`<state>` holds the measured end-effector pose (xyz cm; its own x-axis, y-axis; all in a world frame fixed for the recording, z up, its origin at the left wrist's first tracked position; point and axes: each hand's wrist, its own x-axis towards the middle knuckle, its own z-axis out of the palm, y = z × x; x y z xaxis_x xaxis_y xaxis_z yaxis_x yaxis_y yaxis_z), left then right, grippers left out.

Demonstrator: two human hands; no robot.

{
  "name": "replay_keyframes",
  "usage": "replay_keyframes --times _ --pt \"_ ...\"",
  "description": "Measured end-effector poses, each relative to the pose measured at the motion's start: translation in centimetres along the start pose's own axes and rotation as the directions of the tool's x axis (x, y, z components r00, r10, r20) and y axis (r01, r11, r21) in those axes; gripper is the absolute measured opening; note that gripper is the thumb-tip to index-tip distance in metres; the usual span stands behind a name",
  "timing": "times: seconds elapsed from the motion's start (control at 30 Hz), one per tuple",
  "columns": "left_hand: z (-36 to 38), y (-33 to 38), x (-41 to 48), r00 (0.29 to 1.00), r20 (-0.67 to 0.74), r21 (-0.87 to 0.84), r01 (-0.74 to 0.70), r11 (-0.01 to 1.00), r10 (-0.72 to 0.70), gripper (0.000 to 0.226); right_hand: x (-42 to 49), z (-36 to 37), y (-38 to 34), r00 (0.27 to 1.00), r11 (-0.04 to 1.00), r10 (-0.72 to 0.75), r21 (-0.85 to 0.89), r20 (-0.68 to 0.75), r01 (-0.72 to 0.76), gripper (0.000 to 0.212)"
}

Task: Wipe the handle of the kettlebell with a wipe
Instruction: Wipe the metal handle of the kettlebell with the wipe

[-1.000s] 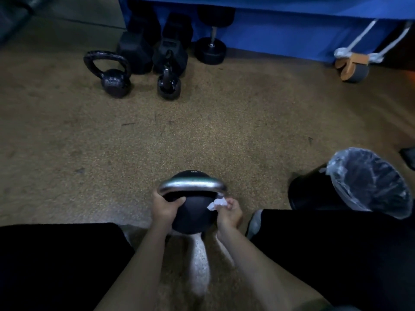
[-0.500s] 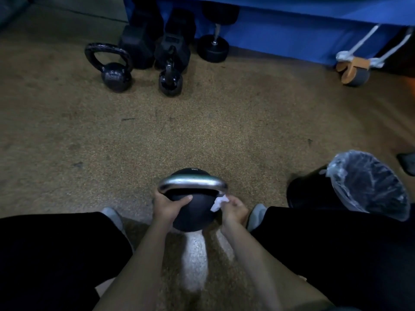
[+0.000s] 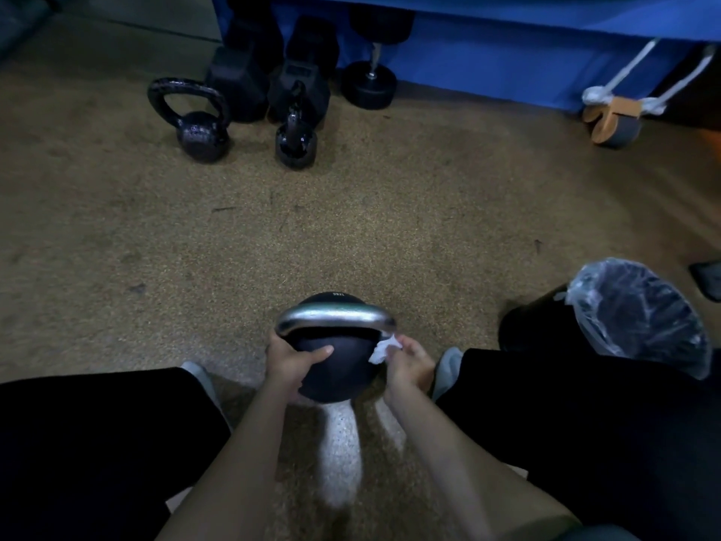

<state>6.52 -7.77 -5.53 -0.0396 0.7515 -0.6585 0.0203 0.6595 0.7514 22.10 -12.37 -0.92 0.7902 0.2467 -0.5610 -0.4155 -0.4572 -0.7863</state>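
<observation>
A black kettlebell is steadied on the floor between the knees by the left hand; a white wipe, pinched in the right hand, is pressed against the silver handle.

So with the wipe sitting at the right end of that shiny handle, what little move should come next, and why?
Probably slide the wipe up and leftward along the handle. The right hand pinches it at the handle's right corner, so the top bar looks not yet covered in this pass. The left hand braces the kettlebell, so it should stay steady.
</observation>
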Motion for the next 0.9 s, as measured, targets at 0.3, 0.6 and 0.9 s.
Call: replay_keyframes --times 0.3,0.6,0.9 --pt "0.6 1.0 -0.3 0.996 0.017 -0.072 0.087 0.994 -0.086 0.097 -0.6 0.4 -0.3 0.998 0.998 0.038 0.057 -0.041 -0.036 0.025" --pt "1.1 1.2 -1.0 1.0 0.002 -0.156 0.031 0.987 -0.031 0.094 -0.5 0.7 -0.4 0.997 0.997 0.058 0.052 -0.06 -0.055 0.027" --pt "1.0 1.6 -1.2 0.996 0.034 -0.149 0.081 0.985 -0.077 0.092 -0.4 0.3 -0.9 0.999 0.999 0.035 0.024 -0.041 -0.034 0.025"
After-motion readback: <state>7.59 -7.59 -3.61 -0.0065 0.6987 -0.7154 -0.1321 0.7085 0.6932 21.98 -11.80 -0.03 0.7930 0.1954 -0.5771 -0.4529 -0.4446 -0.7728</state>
